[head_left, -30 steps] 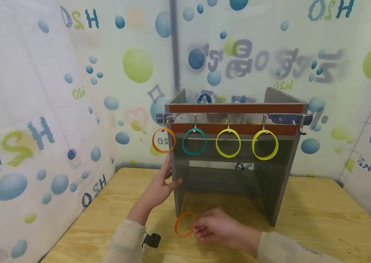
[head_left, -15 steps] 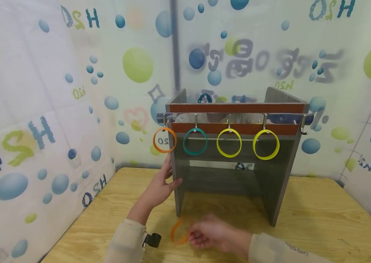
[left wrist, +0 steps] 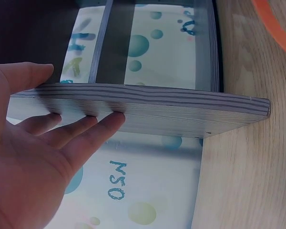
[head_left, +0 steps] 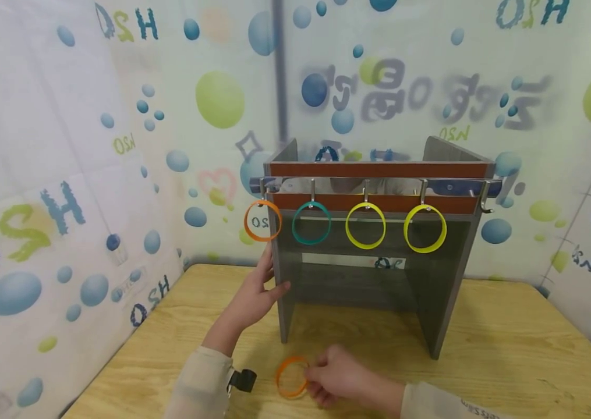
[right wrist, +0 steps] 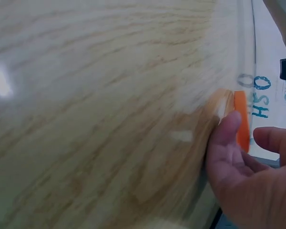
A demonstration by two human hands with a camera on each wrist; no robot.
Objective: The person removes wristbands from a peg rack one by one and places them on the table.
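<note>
In the head view my right hand [head_left: 344, 378] pinches the right edge of an orange ring [head_left: 292, 377], low in front of the rack. The ring is tilted; whether it touches the table is unclear. In the right wrist view the orange band [right wrist: 242, 119] shows edge-on beside my fingertips. My left hand [head_left: 255, 297] steadies the left side panel [left wrist: 229, 98] of the grey rack, thumb on the inner side and fingers along the outer face. From the rack's hooks hang an orange ring [head_left: 262, 238], a teal ring [head_left: 311, 241], a yellow ring [head_left: 365, 247] and another yellow ring [head_left: 426, 250].
The grey rack [head_left: 452, 291] stands on a wood-grain table [head_left: 515, 349]. Its metal rail [head_left: 405, 186] carries a bare hook [head_left: 486, 201] at the right end. Printed curtains [head_left: 133, 145] enclose the table at the back and sides.
My right hand has moved slightly down with the orange ring, which has turned to show more of its face. The left hand and the hanging rings have kept their places.
</note>
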